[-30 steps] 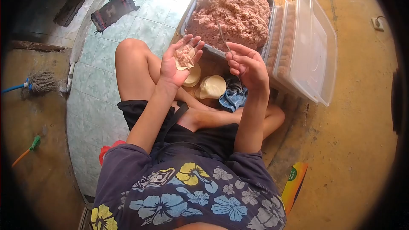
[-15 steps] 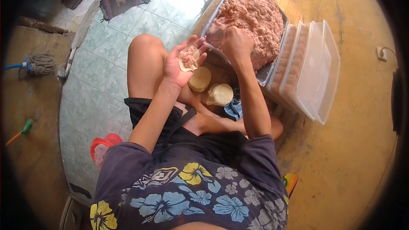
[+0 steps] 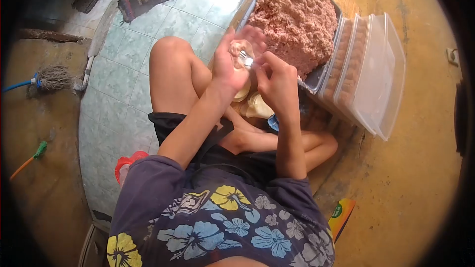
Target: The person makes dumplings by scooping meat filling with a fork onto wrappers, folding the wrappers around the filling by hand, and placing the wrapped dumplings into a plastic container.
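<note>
Your left hand [image 3: 229, 67] lies palm up, its grip wide, with a round, pale wrapper [image 3: 246, 48] bearing a little pink mince [image 3: 236, 48] resting upon it. Your right hand [image 3: 278, 80] has a narrow grip, closed about a shiny metal utensil [image 3: 248, 61] whose end lies over the wrapper. Beyond both hands, a heap of mince [image 3: 297, 20] fills a grey tray [image 3: 324, 76]; clear plastic containers [image 3: 372, 69] stand just beside it. Further pale wrappers [image 3: 258, 107] lie near a blue cloth [image 3: 273, 122].

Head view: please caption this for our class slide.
Beside heaped minced meat, the left hand cups a filled wrapper; the right hand holds a utensil to it.
</note>
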`<action>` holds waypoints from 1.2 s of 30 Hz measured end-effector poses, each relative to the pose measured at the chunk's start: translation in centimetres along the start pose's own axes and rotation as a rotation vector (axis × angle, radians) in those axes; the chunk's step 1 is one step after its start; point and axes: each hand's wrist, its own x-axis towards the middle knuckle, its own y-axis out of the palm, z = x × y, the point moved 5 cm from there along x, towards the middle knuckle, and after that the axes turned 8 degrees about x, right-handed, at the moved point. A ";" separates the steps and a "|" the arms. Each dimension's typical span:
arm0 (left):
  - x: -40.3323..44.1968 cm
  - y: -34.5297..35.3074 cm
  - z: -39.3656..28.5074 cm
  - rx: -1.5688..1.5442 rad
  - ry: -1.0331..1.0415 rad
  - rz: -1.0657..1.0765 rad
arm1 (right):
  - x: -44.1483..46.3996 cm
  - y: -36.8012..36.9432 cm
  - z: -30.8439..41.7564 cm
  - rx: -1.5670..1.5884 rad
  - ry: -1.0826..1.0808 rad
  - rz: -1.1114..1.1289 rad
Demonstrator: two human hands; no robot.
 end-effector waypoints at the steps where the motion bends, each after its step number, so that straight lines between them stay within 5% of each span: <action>1: 1.4 -1.8 -0.5 0.001 0.038 -0.095 | -0.3 -1.0 -0.1 -0.169 0.027 -0.001; 4: 0.4 -4.0 -3.3 -0.025 0.131 -0.130 | 2.5 -3.1 -1.0 -0.455 -0.051 -0.232; 5: 0.3 -4.9 -2.7 -0.051 0.073 0.023 | 4.8 -2.2 -1.7 -0.665 -0.103 -0.332; 8: -1.0 -5.3 -1.9 -0.032 0.078 -0.027 | 9.6 2.7 -4.2 -0.748 -0.231 -0.311; 12: -0.4 -7.7 -3.5 -0.143 0.066 0.132 | 2.0 -1.8 -1.7 -0.224 -0.096 -0.213; 16: 0.0 0.5 0.9 0.002 0.018 -0.055 | -0.2 -1.1 -1.2 0.022 -0.009 -0.078; 18: 0.7 -0.6 0.9 0.006 -0.010 -0.071 | -0.9 -3.9 -0.5 -0.209 0.025 -0.094; 24: -0.8 -1.7 0.4 0.080 -0.054 0.130 | -0.1 -2.8 0.3 -0.143 -0.243 -0.005; 26: -2.4 -3.0 0.3 0.120 -0.023 -0.054 | 1.1 -1.8 -0.9 -0.270 -0.276 0.076; 28: -1.0 -5.5 -2.0 -0.023 0.084 -0.112 | 4.9 -2.0 -0.7 -0.571 -0.343 -0.088; 29: -1.6 -5.7 -0.8 -0.030 -0.009 0.090 | 8.1 0.3 -2.9 -0.641 -0.388 -0.114; 30: -3.1 -6.0 -0.4 0.006 0.011 0.045 | 9.1 2.5 -4.6 -0.707 -0.423 -0.133; 32: -3.5 -4.4 -0.7 0.094 0.070 0.024 | 10.2 7.0 -5.3 -0.826 -0.439 0.221; 33: -3.7 -4.5 -2.3 -0.108 0.030 0.190 | 9.5 4.8 -3.7 -0.733 -0.454 0.146; 36: -3.8 -6.8 -4.7 0.056 -0.003 0.078 | 10.2 0.6 -4.0 -0.680 -0.199 0.115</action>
